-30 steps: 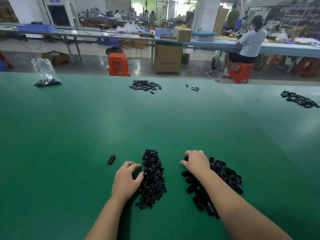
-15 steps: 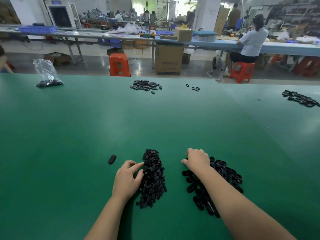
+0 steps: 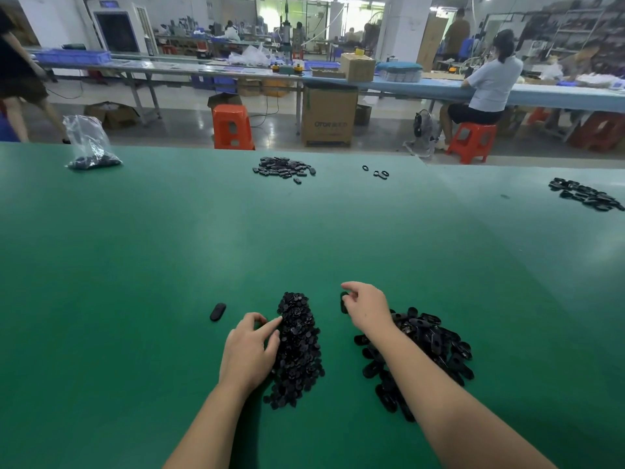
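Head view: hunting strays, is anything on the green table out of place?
One black oval plastic piece lies alone on the green table, apart from the heap of small black parts that the left hand touches. The right hand pinches another piece.

Black oval piece (image 3: 344, 303), held upright, pinched in the right grip (image 3: 364, 308). A long heap of small black discs (image 3: 299, 346) touches the left grip (image 3: 248, 350) — bigger ovals (image 3: 436, 343) are heaped under the right wrist.

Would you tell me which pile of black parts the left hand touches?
The narrow middle pile of small pieces: the left hand rests against its left edge.
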A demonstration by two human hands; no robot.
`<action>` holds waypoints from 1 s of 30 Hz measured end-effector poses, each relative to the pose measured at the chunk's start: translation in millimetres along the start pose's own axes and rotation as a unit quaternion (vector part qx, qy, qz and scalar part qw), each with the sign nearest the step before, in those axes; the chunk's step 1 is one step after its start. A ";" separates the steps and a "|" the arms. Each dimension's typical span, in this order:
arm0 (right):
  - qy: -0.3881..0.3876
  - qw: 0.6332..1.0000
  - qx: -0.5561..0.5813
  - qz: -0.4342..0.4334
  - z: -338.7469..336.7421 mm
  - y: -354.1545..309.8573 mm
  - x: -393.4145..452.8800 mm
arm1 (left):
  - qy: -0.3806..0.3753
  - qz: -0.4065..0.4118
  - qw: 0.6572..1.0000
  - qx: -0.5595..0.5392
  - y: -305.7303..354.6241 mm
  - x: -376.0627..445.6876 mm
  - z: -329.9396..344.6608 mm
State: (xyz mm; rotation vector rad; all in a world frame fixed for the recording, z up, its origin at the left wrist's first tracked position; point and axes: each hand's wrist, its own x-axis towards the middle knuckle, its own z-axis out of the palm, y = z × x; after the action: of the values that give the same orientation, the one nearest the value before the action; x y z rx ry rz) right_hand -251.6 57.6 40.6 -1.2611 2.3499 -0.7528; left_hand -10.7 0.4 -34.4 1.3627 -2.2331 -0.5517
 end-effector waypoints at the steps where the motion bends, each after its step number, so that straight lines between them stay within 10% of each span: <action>1: 0.013 0.997 0.074 0.017 4.8 -3.3 -3.9 | 0.000 -0.002 1.000 0.001 0.1 -0.1 0.1; 11: 0.108 0.907 0.397 0.092 57.5 -9.8 -63.0 | 0.049 -0.062 0.994 -0.078 -1.0 2.4 -4.0; 30: 0.113 0.922 0.368 0.044 74.3 5.3 -86.4 | 0.055 -0.065 0.993 -0.082 3.5 1.1 -7.4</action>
State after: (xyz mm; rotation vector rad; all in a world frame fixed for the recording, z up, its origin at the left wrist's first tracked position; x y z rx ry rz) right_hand -168.5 112.1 -15.4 -0.7545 1.9329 -1.6189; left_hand -9.3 0.2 -26.3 1.4255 -1.9757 -0.6722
